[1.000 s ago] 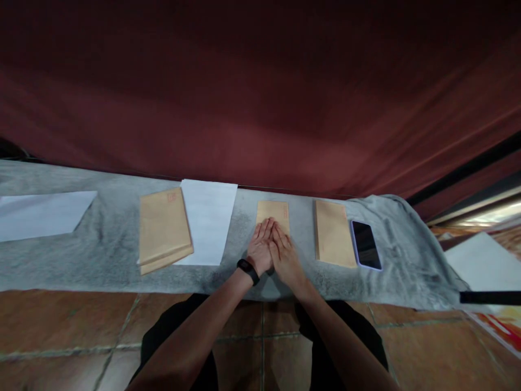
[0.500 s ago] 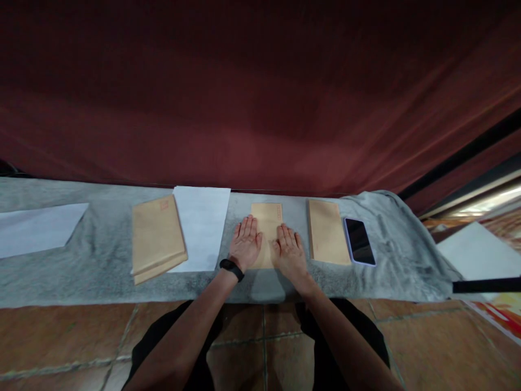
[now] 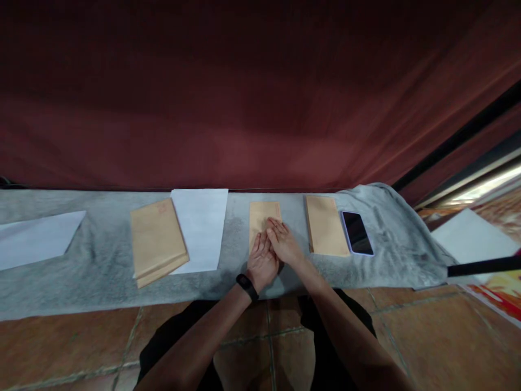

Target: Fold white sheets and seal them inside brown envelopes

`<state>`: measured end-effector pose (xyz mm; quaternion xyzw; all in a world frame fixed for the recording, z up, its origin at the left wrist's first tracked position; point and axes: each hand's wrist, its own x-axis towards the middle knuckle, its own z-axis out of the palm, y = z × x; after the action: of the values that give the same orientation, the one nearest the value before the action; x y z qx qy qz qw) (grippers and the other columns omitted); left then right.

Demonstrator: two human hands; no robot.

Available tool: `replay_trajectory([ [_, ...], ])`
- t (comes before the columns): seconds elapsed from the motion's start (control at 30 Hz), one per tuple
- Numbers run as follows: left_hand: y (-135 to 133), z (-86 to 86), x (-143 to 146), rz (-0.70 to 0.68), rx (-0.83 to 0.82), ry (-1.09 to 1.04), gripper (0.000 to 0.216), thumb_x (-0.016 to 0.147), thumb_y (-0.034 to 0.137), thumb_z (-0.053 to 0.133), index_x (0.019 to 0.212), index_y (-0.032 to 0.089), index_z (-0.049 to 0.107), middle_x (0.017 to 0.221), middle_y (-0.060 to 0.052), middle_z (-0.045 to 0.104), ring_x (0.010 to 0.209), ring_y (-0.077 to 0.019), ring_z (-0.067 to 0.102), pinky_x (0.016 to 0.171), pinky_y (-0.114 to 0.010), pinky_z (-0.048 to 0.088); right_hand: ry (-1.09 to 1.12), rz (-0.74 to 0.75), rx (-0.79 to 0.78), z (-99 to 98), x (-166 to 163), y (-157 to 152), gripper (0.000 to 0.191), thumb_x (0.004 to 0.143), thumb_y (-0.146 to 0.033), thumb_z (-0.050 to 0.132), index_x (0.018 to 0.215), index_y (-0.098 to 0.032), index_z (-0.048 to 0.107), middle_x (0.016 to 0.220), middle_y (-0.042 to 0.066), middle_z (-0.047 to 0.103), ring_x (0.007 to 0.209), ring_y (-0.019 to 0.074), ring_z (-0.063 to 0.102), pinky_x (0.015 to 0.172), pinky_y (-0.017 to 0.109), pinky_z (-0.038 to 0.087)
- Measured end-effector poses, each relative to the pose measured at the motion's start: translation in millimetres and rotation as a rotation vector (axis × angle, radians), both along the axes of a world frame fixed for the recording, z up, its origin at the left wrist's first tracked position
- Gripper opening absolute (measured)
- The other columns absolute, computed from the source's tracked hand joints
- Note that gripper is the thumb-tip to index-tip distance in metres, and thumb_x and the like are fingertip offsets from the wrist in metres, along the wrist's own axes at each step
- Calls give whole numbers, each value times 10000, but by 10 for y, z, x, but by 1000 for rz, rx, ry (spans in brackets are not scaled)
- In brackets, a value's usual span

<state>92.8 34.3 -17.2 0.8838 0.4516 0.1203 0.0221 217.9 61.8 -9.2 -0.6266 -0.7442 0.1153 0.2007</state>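
Both my hands lie flat, side by side, on a small brown envelope in the middle of a grey cloth. My left hand, with a black band on its wrist, covers the envelope's near end, fingers stretched out. My right hand presses on the envelope's right part, fingers straight and touching the left hand. Neither hand grips anything.
A stack of brown envelopes lies to the left, partly on a white sheet. Another white sheet is at far left. To the right lie another brown envelope and a dark phone. Behind hangs a dark red curtain.
My hands were together a second ago, spread apart to the envelope's two sides, and have now come back together over its near end.
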Motion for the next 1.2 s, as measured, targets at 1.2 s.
replay_trajectory([
  [1.2, 123, -109, -125, 81, 53, -67, 566, 1007, 208, 309, 1555, 77, 363, 1628, -125, 380, 1546, -218, 261, 1275, -426, 248, -198, -117, 139, -211, 23, -406, 531, 1073, -272, 285, 1556, -79, 386, 1604, 150, 407, 1498, 260, 364, 1237, 473, 226],
])
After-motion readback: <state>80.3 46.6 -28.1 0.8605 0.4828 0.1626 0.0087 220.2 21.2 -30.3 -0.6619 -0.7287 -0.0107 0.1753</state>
